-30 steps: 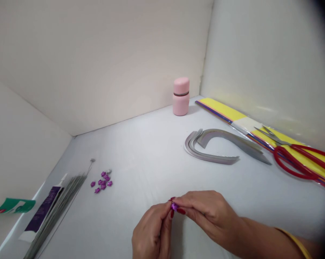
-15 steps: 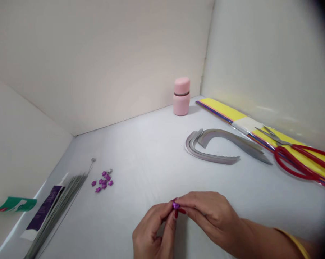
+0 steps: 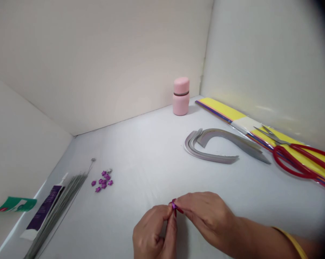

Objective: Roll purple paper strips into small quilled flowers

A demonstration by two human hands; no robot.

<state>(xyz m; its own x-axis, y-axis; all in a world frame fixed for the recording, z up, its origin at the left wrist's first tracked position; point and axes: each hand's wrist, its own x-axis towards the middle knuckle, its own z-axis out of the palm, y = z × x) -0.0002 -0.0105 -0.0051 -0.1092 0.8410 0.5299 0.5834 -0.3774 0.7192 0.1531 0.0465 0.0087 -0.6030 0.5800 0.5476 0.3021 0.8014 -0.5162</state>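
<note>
At six o'clock, the left hand (image 3: 151, 230) and right hand (image 3: 207, 216) pinch their fingertips tightly together on a small purple bead (image 3: 174, 205), which now shows less between them than before.

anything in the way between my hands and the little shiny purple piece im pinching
Nothing visible stands in the way: the bare left hand and the bare right hand both touch the small shiny purple piece directly with their fingertips. The cluster of similar purple pieces lies apart, farther up the view.
</note>
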